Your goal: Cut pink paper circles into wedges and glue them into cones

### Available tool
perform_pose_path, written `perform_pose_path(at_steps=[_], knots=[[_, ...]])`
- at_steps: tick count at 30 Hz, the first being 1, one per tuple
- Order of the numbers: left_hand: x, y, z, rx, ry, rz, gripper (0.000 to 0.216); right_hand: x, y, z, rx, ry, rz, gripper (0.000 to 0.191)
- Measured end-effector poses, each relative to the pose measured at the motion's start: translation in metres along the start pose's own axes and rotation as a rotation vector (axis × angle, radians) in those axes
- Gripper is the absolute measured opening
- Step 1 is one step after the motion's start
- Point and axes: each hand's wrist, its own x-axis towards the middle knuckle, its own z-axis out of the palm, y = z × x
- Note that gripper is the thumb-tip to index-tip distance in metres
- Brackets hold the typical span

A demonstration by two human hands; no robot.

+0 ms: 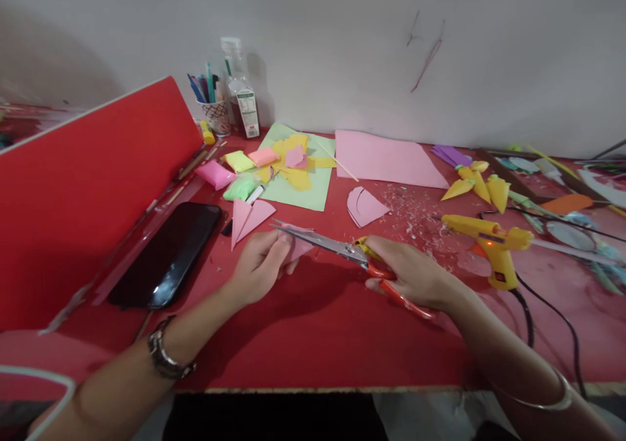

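Between thumb and fingers, my left hand (267, 258) pinches a small piece of pink paper (300, 248) over the red table. My right hand (411, 271) grips the scissors (337, 244) by their red and yellow handles. Their long blades point left and lie across the top of the paper, the tips passing over my left thumb. Whether the blades touch the paper I cannot tell. Two folded pink pieces (249, 218) rest just left of my left hand. Beyond the blades lies a pink cut piece (364, 207) with a curved dark line on it.
A yellow glue gun (489, 239) with a glowing light and a black cord stands right of my right hand. A black phone (169, 255) lies at left beside a red panel (98, 186). Yellow paper cones (482, 183), pink paper (386, 159) and a bottle (243, 95) are farther back.
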Motion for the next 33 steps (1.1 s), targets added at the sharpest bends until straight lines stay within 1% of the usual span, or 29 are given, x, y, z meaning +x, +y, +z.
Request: perform_pose_path(at_steps=[4,7,10,11,12,15,19,25,29,31,33], knots=[[0.000,0.001,0.000,-0.009,-0.007,-0.005,0.039,0.001,0.003,0.001,0.029,-0.004,-0.019,0.041],[0.001,0.000,0.001,-0.067,-0.020,-0.060,0.036,0.002,0.004,0.001,0.036,-0.001,-0.016,0.049],[0.003,0.000,0.001,-0.210,-0.038,-0.150,0.021,0.001,0.003,0.002,0.036,0.009,-0.022,0.052],[0.004,0.000,0.001,-0.256,-0.053,-0.171,0.014,0.001,0.003,0.002,0.032,0.010,-0.024,0.052],[0.005,0.000,0.001,-0.297,-0.069,-0.185,0.012,0.001,0.003,0.002,0.027,0.011,-0.026,0.051],[0.006,0.000,0.000,-0.373,-0.118,-0.209,0.021,0.001,0.002,0.003,0.011,0.002,-0.018,0.045],[0.005,0.001,0.000,-0.367,-0.148,-0.256,0.017,0.002,0.000,0.003,-0.008,-0.020,0.015,0.037],[0.006,0.006,0.002,-0.340,-0.082,-0.292,0.018,0.001,-0.006,0.000,-0.044,-0.031,0.044,0.033],[0.006,0.006,0.003,-0.314,-0.006,-0.282,0.018,0.001,-0.010,-0.002,-0.039,-0.041,0.046,0.030],[0.006,0.005,0.003,-0.323,0.026,-0.291,0.021,0.001,-0.010,-0.002,-0.039,-0.040,0.041,0.032],[0.006,0.004,0.003,-0.336,0.055,-0.306,0.028,0.002,-0.009,-0.001,-0.042,-0.035,0.037,0.035]])
